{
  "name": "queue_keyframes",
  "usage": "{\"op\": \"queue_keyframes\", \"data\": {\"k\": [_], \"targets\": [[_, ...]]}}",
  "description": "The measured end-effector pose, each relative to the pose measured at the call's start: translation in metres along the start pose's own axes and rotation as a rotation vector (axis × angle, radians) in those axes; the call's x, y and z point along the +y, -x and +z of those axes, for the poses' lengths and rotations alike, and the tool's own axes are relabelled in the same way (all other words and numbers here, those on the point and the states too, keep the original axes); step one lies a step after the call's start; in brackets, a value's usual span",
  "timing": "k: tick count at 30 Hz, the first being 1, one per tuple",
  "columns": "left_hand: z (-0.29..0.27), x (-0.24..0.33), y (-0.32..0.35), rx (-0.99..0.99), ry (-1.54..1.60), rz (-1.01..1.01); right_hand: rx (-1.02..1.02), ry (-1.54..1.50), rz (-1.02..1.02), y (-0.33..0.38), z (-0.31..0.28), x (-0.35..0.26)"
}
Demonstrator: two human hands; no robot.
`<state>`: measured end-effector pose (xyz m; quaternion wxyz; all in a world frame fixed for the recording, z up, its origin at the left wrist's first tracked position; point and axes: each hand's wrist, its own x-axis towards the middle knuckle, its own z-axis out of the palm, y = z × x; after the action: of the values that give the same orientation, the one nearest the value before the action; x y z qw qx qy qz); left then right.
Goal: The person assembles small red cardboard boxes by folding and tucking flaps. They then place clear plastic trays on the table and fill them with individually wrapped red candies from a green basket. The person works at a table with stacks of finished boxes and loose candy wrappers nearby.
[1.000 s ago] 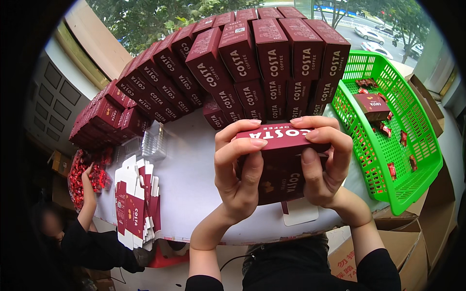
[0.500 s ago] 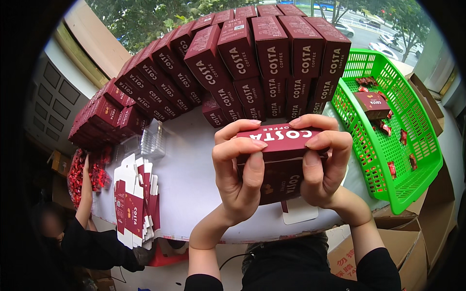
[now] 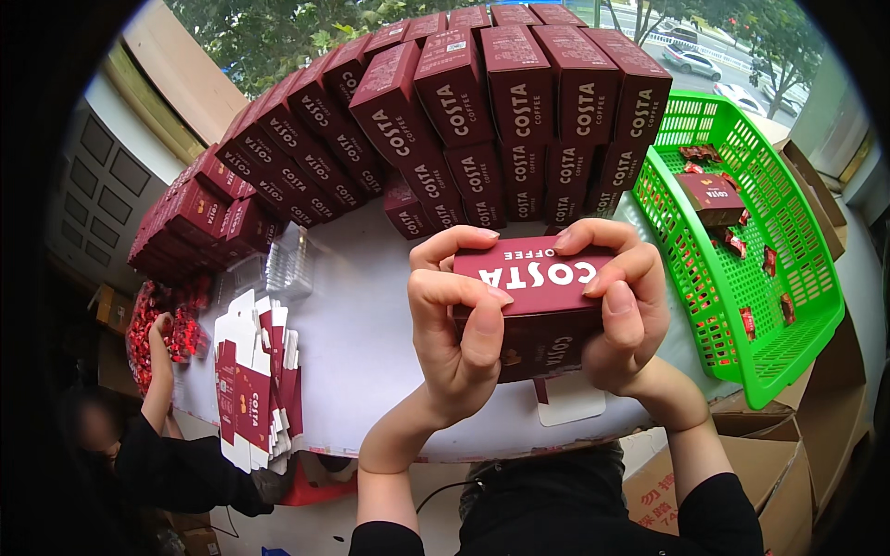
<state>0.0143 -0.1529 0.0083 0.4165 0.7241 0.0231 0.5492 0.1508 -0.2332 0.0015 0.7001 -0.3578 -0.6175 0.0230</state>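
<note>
Both hands clasp a dark red carton (image 3: 538, 306) just above the near edge of the white desk (image 3: 362, 343): the left hand (image 3: 459, 329) has its fingers wrapped over the left end, the right hand (image 3: 616, 310) over the right. Since a second ago the carton has barely moved, though the thumbs have shifted, pressing its near face, which suggests it is being closed. Beyond, stacked red cartons (image 3: 482, 111) and a green basket (image 3: 788, 306) stand unchanged.

Stacked maroon cartons (image 3: 482, 120) behind, bare tabletop (image 3: 362, 324) left.
</note>
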Motion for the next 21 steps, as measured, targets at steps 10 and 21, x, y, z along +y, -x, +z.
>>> {"op": "queue_keyframes", "data": {"k": [10, 21], "targets": [[-0.001, 0.008, -0.004, 0.103, 0.050, -0.066, 0.107, -0.222, 0.046, -0.004, 0.007, -0.006], [0.001, 0.005, -0.003, 0.066, 0.011, -0.070, 0.265, -0.181, -0.039, 0.000, 0.012, -0.003]]}}
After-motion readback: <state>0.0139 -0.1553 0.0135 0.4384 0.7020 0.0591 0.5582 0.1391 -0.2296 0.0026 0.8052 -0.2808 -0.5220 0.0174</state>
